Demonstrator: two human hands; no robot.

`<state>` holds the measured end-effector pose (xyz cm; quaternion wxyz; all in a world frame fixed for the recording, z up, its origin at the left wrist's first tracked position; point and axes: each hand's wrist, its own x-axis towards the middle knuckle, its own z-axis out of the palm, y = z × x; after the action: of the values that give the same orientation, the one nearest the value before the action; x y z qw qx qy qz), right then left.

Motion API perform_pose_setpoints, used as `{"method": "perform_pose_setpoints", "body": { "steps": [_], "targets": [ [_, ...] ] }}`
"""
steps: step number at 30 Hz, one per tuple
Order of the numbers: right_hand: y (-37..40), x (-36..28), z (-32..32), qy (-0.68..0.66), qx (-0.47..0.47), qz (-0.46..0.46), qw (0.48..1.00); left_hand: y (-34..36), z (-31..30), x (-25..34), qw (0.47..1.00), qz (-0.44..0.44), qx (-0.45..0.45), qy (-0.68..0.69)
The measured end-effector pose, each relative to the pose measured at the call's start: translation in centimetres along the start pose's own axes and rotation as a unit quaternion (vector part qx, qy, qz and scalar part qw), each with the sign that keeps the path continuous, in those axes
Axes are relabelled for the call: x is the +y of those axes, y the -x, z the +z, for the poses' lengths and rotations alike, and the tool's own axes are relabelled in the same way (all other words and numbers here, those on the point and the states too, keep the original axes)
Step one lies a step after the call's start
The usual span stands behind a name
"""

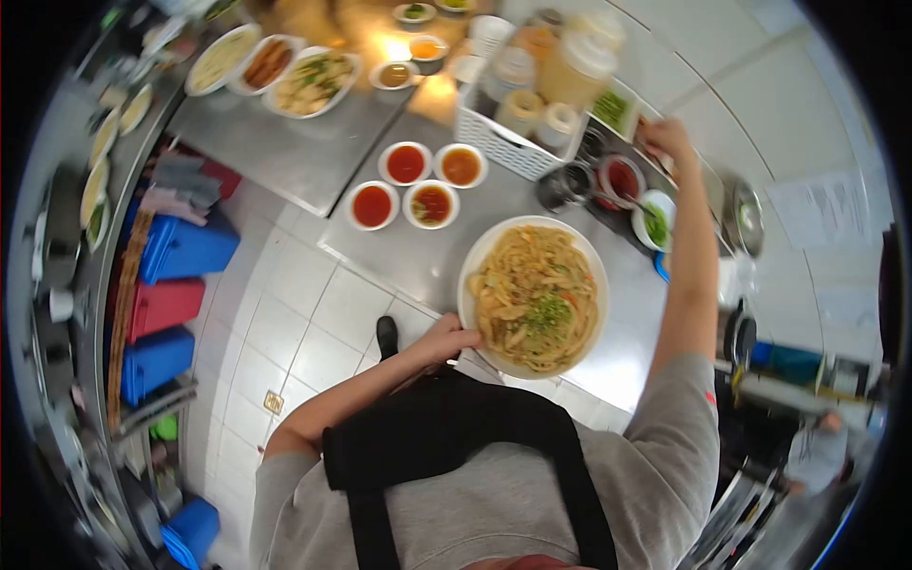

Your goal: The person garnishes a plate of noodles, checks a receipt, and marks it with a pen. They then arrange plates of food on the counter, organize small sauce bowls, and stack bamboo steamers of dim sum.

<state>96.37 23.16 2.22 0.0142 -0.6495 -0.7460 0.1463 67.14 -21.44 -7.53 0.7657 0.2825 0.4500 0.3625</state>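
Note:
A white plate (467, 302) of noodles (513, 285) with chopped green garnish (549, 318) on top is at the counter's front edge. My left hand (454, 338) grips its left rim, thumb over the edge. My right hand (667, 141) is stretched to the far right, curled beside a container of chopped greens (611, 110); what its fingers hold is hidden. Near that forearm stand a white bowl of cut greens (655, 220), a container of dark red sauce (620, 179) and a dark metal pot (567, 186) with a spoon handle.
Several small sauce bowls (406, 163) stand left of the plate on the steel counter (380, 252). A white basket (513, 150) holds squeeze bottles (581, 65). Filled oval dishes (313, 82) line the upper left. Blue bins (188, 249) stand left; another person (817, 454) is at lower right.

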Motion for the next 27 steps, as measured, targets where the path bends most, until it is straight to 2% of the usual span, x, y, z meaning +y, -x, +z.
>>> {"method": "perform_pose_setpoints", "body": {
  "steps": [1, 2, 3, 4, 6, 8, 10, 12, 14, 15, 17, 18, 20, 21, 22, 24, 26, 27],
  "targets": [
    [-0.2, 2.8, 0.1, -0.273, -0.023, -0.044, 0.961, -0.1, -0.6, -0.7, 0.998, -0.048, -0.014, -0.026],
    [1.3, 2.9, -0.8, -0.419, -0.056, -0.040, 0.905, 0.2, -0.7, -0.8, 0.999, -0.038, 0.012, -0.018],
    [4.0, 2.2, -3.2, -0.393, -0.055, -0.038, 0.917, 0.3, -0.6, -0.9, 0.999, -0.027, 0.002, -0.017],
    [7.0, 0.8, -4.9, -0.452, -0.060, -0.050, 0.889, 0.3, -0.5, -1.0, 1.000, -0.016, -0.013, -0.017],
    [13.6, -3.4, -7.6, -0.448, -0.068, -0.125, 0.883, 0.6, -0.7, -0.9, 1.000, -0.002, 0.003, -0.027],
    [19.8, -8.8, -8.9, -0.365, -0.094, -0.167, 0.911, 2.6, -0.8, 1.7, 0.994, -0.090, -0.006, -0.068],
    [25.2, -14.2, -8.5, -0.350, -0.157, -0.199, 0.902, 4.0, -1.3, 2.8, 0.995, -0.081, -0.006, -0.055],
    [29.3, -19.0, -6.6, -0.287, -0.197, -0.247, 0.904, 5.3, -2.0, 2.9, 1.000, -0.001, -0.013, 0.010],
    [32.4, -25.5, -5.7, -0.141, -0.187, -0.383, 0.893, 9.7, -2.5, 6.8, 0.999, 0.011, -0.005, 0.042],
    [33.3, -28.4, -5.2, -0.139, -0.183, -0.384, 0.894, 12.2, -3.7, 8.3, 0.997, 0.022, 0.008, 0.076],
    [34.0, -33.1, -3.5, -0.052, -0.144, -0.555, 0.818, 15.2, -7.3, 8.8, 0.996, 0.006, 0.011, 0.088],
    [34.6, -35.6, -3.1, -0.052, -0.138, -0.559, 0.816, 16.6, -9.3, 9.1, 0.995, -0.014, 0.015, 0.102],
    [35.4, -40.5, -3.3, -0.076, -0.134, -0.427, 0.891, 19.1, -12.7, 9.9, 0.993, 0.008, 0.018, 0.114],
    [35.5, -42.9, -2.1, -0.113, -0.131, -0.421, 0.891, 20.0, -14.6, 9.7, 0.994, 0.033, 0.054, 0.085],
    [35.4, -44.8, -0.7, -0.109, -0.127, -0.428, 0.888, 21.1, -16.6, 9.8, 0.993, 0.055, 0.089, 0.056],
    [35.1, -48.8, 1.6, -0.042, -0.141, -0.603, 0.784, 23.7, -20.4, 10.4, 0.989, 0.089, 0.101, 0.060],
    [35.9, -53.4, 2.6, -0.017, -0.145, -0.590, 0.794, 26.0, -23.7, 11.2, 0.986, 0.067, 0.126, 0.085],
    [35.4, -56.4, 2.5, -0.036, -0.155, -0.548, 0.821, 27.1, -25.6, 12.4, 0.986, 0.040, 0.140, 0.086]
  ]
}}
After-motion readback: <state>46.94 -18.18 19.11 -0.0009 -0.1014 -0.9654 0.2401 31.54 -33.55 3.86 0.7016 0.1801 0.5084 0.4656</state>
